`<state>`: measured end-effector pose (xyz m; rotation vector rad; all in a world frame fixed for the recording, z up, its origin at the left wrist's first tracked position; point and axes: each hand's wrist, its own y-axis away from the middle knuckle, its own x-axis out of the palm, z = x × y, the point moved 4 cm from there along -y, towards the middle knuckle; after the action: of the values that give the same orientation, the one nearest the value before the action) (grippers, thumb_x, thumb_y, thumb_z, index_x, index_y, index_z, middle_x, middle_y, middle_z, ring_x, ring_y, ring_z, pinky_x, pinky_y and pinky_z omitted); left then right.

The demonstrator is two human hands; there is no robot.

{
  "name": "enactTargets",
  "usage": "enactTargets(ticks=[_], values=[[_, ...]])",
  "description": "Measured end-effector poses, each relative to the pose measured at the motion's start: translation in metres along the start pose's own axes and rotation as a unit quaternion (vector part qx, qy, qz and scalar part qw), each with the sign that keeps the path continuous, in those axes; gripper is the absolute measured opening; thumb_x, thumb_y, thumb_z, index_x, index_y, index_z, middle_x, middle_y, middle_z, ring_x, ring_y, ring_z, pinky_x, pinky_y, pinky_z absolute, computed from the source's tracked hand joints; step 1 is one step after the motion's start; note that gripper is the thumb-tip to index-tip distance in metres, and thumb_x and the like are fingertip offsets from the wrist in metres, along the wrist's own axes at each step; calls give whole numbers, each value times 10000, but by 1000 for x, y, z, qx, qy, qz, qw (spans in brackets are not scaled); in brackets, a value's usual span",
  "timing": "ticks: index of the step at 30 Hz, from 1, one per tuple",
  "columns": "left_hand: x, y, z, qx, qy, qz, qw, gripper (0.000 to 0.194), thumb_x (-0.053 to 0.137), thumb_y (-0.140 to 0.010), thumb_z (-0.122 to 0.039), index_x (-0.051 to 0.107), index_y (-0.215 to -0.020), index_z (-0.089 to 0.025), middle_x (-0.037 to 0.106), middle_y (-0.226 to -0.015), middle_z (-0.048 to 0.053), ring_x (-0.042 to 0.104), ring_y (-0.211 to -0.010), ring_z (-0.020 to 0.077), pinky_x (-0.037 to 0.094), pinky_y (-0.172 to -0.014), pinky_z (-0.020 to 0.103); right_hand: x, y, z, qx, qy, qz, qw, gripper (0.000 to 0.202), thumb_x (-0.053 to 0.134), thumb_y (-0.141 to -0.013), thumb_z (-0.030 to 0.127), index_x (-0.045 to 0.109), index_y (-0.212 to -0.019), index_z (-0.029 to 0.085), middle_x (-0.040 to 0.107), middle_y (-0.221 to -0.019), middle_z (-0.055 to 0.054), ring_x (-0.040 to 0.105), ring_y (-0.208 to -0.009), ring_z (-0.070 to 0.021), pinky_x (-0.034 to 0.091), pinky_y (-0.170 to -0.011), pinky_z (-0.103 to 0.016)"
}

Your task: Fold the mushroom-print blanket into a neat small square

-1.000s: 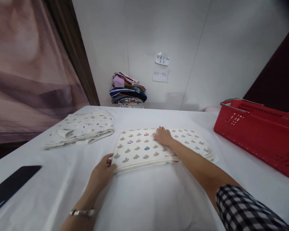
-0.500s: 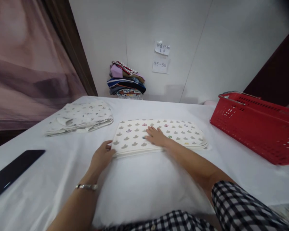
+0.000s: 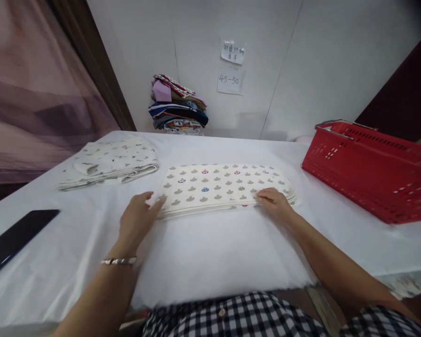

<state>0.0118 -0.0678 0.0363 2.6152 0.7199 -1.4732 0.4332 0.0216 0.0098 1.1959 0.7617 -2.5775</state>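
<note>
A folded white cloth (image 3: 217,185) printed with grey and a few coloured motifs lies flat in front of me, its layered edge facing my body. At its near left corner is my left hand (image 3: 139,217), thumb touching the cloth and fingers apart. My right hand (image 3: 275,203) grips the near edge toward the right end, fingers bent over the top layer; the thumb is partly hidden. A second folded white cloth (image 3: 119,159) with small dark prints lies at the back left.
A black phone (image 3: 19,238) rests at the left of the white-covered table (image 3: 224,257). At the right stands a red basket (image 3: 368,171) with metal handles. Behind the table's far edge is a pile of folded fabrics (image 3: 178,105). Two paper notes (image 3: 230,80) hang on the wall.
My right hand has moved from the middle of the cloth's top to its near edge, further right. The left hand stays by the left corner, its fingers a little more spread.
</note>
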Motion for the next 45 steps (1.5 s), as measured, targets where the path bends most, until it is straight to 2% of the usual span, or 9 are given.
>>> enactTargets(ticks=[2,6,8,11,14,17,21,27,45], values=[[-1,5,-29,84,-30,-22,996,423,494,-837,-493,592,-1131,-205,604,-1132,81,606,-868,201,474,-723,313,2,-1,3,-5,5,3,1000,273,509,-871,427,708,-946,256,679,-1015,-58,589,-1003,-228,465,-897,-388],[26,15,-93,296,-23,40,954,247,468,-888,-343,659,-965,-207,650,-1022,57,575,-944,204,450,-815,334,10,-9,22,-40,19,48,998,288,473,-904,392,701,-1014,254,650,-1088,-58,550,-1056,-216,435,-933,-384],[45,19,-114,351,-11,76,933,240,455,-895,-299,674,-909,-202,660,-964,54,573,-905,198,451,-800,344,14,-11,28,-54,26,68,996,283,461,-914,372,699,-1022,263,645,-1095,-52,541,-1057,-216,428,-934,-391],[72,20,-130,373,6,113,921,243,461,-892,-283,689,-866,-205,657,-904,52,570,-862,192,453,-748,332,18,-10,29,-61,34,72,995,282,451,-922,359,701,-1018,272,642,-1087,-55,540,-1041,-225,431,-914,-405],[88,20,-131,374,10,135,918,232,480,-888,-290,694,-852,-210,646,-884,51,563,-872,195,445,-736,326,20,-8,26,-79,45,58,994,297,436,-930,356,708,-994,257,645,-1055,-72,545,-1009,-234,431,-893,-416],[93,21,-126,381,15,131,915,219,488,-889,-295,688,-858,-213,634,-896,48,552,-871,193,435,-738,325,20,-8,24,-76,47,44,995,327,398,-944,355,703,-969,238,647,-1033,-86,545,-994,-241,425,-888,-428],[92,22,-121,394,20,123,911,207,502,-884,-317,684,-896,-219,629,-934,50,547,-875,195,431,-750,328,19,-8,26,-62,49,42,996,331,362,-953,334,671,-930,218,643,-1008,-89,539,-978,-238,418,-889,-422],[92,20,-115,341,75,130,928,233,479,-898,-337,686,-884,-230,624,-906,26,557,-863,167,444,-747,292,17,-7,30,-44,21,21,999,277,370,-946,301,618,-858,214,627,-947,-75,536,-924,-220,436,-835,-382],[91,23,-119,407,5,97,908,299,364,-951,-287,572,-767,-177,584,-799,45,510,-777,176,398,-693,313,14,-1,36,-89,63,53,993,275,381,-949,279,642,-890,215,638,-963,-81,533,-911,-220,418,-842,-400]])
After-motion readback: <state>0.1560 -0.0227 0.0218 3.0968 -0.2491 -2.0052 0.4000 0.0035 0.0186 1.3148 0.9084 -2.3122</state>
